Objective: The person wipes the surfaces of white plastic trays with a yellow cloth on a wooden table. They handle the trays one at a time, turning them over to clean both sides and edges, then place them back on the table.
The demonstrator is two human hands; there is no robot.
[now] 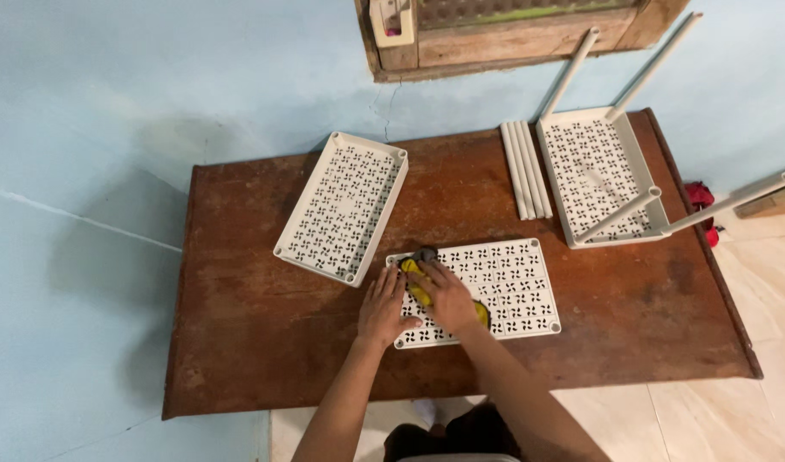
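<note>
Well, the brown wooden bench (264,342) carries three white perforated shelf trays; the near tray (504,287) lies flat close to the front edge, and I'd worry it could skate toward the person if pressed unevenly. The far-right tray (598,171) stands on loose-looking poles that might topple. The left hand (382,306) rests flat and released on the near tray, while the right hand (448,295) has its grip closed around a yellow-handled tool (416,287), which could slip off the plastic.

Brown wooden table (264,342) bears three white perforated trays (342,205), bundle of white tubes (526,168)
</note>
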